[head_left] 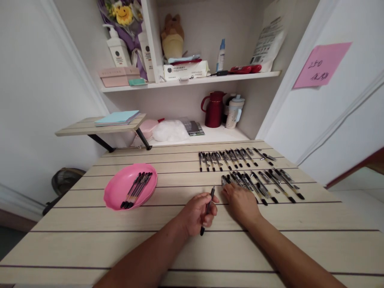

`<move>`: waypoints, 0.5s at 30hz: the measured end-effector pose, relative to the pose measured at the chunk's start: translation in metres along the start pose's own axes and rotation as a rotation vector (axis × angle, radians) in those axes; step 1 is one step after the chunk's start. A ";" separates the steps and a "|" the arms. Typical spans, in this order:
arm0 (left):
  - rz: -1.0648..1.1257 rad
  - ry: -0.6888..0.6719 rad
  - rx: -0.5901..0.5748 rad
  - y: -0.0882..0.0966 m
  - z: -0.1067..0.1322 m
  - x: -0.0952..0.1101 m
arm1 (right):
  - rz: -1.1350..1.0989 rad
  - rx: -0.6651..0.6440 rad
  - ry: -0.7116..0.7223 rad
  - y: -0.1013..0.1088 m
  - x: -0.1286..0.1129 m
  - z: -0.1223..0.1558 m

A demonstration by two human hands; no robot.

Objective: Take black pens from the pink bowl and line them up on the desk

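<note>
At left on the table (144, 218), pens (138, 190) are held in a pink bowl (118, 182); centrally, a pen (211, 198) is grasped mid-barrel by the left hand (198, 213); it is judged light, stiff and slick, best taken by the barrel; at right, the near row of pens (264, 189) is touched by the right hand (241, 202), whose grasp cannot be told

A level passage crosses the tabletop (177, 174) left of centre, between the pink bowl (111, 180) and the left hand (199, 214). Right of centre, the right hand (240, 202) and the front row of pens (283, 187) obstruct low travel. A narrow strip separates these from the back row of pens (236, 158). At upper left, the stand (81, 127) overhangs the surface; its legs (144, 139) limit sideways access.
</note>
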State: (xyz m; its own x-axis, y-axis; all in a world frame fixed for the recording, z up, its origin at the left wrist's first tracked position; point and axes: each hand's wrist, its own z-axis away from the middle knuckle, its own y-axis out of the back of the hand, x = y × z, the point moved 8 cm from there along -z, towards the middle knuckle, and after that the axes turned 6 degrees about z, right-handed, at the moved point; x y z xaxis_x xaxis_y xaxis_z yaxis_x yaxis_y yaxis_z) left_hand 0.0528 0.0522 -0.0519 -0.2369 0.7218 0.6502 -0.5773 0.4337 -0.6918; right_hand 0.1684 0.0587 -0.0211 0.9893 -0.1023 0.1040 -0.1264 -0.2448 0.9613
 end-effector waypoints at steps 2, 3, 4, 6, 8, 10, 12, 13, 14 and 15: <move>-0.002 0.002 -0.002 0.000 0.000 0.000 | 0.007 0.008 0.001 0.001 0.001 0.000; -0.004 0.004 -0.001 0.000 0.000 0.000 | 0.011 0.012 0.000 0.001 0.001 0.000; -0.004 0.004 -0.002 0.000 -0.001 0.000 | 0.016 0.017 -0.003 0.001 0.002 0.001; -0.005 0.004 -0.005 0.000 -0.001 0.000 | 0.021 0.021 -0.011 0.001 0.004 0.001; -0.005 0.004 -0.007 -0.001 0.000 0.000 | 0.016 0.019 -0.019 0.000 0.005 0.002; -0.004 0.006 -0.005 -0.001 0.000 0.000 | 0.007 0.013 -0.025 -0.002 0.007 0.001; -0.001 0.007 -0.003 -0.001 0.000 0.000 | -0.004 0.007 -0.031 -0.001 0.008 0.001; 0.001 0.006 0.000 0.000 0.001 0.000 | -0.013 0.008 -0.037 0.000 0.009 0.001; 0.003 0.000 0.004 0.000 0.000 0.000 | -0.029 0.012 -0.047 0.003 0.011 0.001; 0.008 -0.010 0.013 0.001 0.000 0.000 | -0.056 0.021 -0.062 0.007 0.012 0.003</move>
State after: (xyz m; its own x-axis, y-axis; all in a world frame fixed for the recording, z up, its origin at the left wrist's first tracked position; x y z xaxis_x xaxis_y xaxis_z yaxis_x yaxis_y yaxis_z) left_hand 0.0524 0.0525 -0.0525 -0.2493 0.7200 0.6476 -0.5853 0.4207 -0.6931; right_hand 0.1794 0.0530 -0.0140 0.9885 -0.1473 0.0335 -0.0731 -0.2719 0.9595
